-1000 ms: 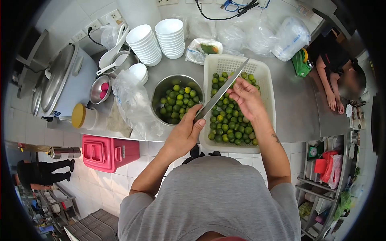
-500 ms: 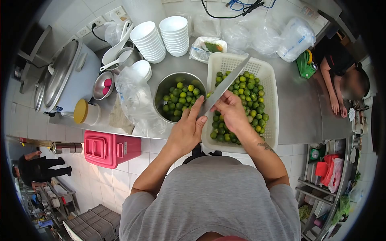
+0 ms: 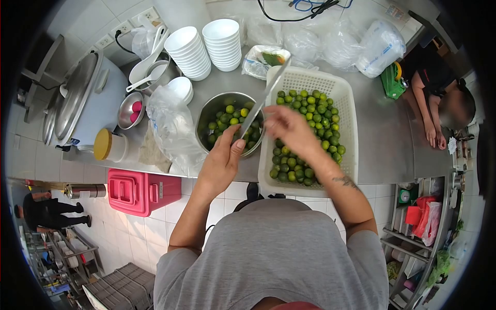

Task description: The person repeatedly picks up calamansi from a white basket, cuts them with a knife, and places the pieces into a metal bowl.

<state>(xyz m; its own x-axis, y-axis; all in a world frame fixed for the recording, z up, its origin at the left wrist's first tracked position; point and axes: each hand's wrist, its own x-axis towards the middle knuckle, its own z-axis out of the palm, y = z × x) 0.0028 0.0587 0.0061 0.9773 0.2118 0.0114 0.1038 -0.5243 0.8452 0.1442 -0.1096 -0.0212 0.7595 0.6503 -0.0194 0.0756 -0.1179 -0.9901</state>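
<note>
My left hand (image 3: 218, 163) grips a long knife (image 3: 266, 101) near its lower end, with the blade slanting up and right past the rim of the steel bowl. Limes lie in the steel bowl (image 3: 200, 116), partly behind my left hand and the knife. My right hand (image 3: 289, 129) is over the left side of the white plastic basket (image 3: 349, 119), just right of the blade. Its fingers are blurred, so whether they hold anything cannot be made out. Many green limes (image 3: 318, 111) fill much of the basket.
Stacked white bowls (image 3: 222, 44) and a crumpled plastic bag (image 3: 173, 129) stand left on the steel counter (image 3: 382, 139). A yellow-lidded tub (image 3: 105, 144) is near its edge. A pink bin (image 3: 139, 192) sits on the floor. Another person's arms (image 3: 429, 113) rest at right.
The knife has moved left and stands steeper, its tip now nearer the basket's back left corner. My left hand has shifted left and down. My right hand has come away from the blade.
</note>
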